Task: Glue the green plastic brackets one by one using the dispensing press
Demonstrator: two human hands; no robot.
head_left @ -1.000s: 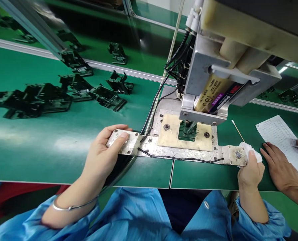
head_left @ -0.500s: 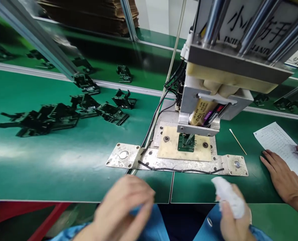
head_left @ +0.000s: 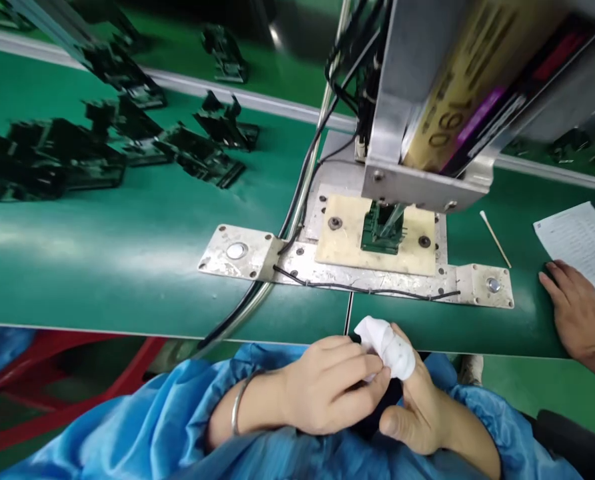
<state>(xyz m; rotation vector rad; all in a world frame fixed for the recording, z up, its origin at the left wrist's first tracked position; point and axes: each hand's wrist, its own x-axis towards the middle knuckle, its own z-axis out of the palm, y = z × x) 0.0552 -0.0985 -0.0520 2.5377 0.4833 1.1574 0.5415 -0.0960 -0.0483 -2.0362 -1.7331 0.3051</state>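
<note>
Both my hands are drawn back to my lap, below the near edge of the green table. My right hand (head_left: pixel 417 407) has a white cloth (head_left: pixel 387 347) wrapped round a finger. My left hand (head_left: pixel 327 390) is closed, its fingertips pinching that cloth. In front of them lies the machine's metal base plate (head_left: pixel 357 280) with a round button (head_left: pixel 236 251) at its left end and another button (head_left: pixel 492 285) at its right end. A beige fixture block (head_left: pixel 345 247) on the plate holds a green part (head_left: pixel 382 230) under the press head (head_left: pixel 427 133).
Several black plastic parts (head_left: pixel 102 153) lie on the green belt at the left. Cables (head_left: pixel 297 200) run from the machine off the table edge. A cotton swab (head_left: pixel 495 239) lies right of the plate. Another person's hand (head_left: pixel 577 317) rests by a printed sheet (head_left: pixel 582 240).
My hands left the two buttons on the plate and came back to my lap. The left hand now pinches the cloth on my right finger. The view moved closer and lower.
</note>
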